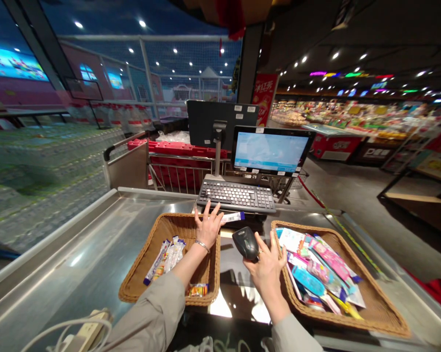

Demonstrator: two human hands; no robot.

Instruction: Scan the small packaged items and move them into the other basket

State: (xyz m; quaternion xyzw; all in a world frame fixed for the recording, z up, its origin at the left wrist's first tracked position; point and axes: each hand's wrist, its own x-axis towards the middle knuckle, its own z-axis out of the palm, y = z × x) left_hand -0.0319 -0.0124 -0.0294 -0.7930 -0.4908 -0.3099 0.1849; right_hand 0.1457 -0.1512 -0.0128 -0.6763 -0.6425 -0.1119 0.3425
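Observation:
My left hand [209, 227], with a metal bracelet at the wrist, grips a small white and blue packet [233, 217] by its end, above the near edge of a wicker basket [141, 259]. That basket holds long snack packets [165, 261]. My right hand [267, 264] is shut on a black handheld barcode scanner [246, 243], whose head points up and left. Just right of that hand stands a second wicker basket [374, 288], heaped with flat pink, blue and white packets [319, 274]. Neither hand touches the packets in the baskets.
Both baskets rest on a steel checkout counter [77, 244]. Beyond them are a black keyboard [237, 196], a lit monitor [269, 150] and a back-facing screen [220, 122]. A red-handled shopping cart [176, 171] stands behind, and a white power strip [86, 332] lies bottom left.

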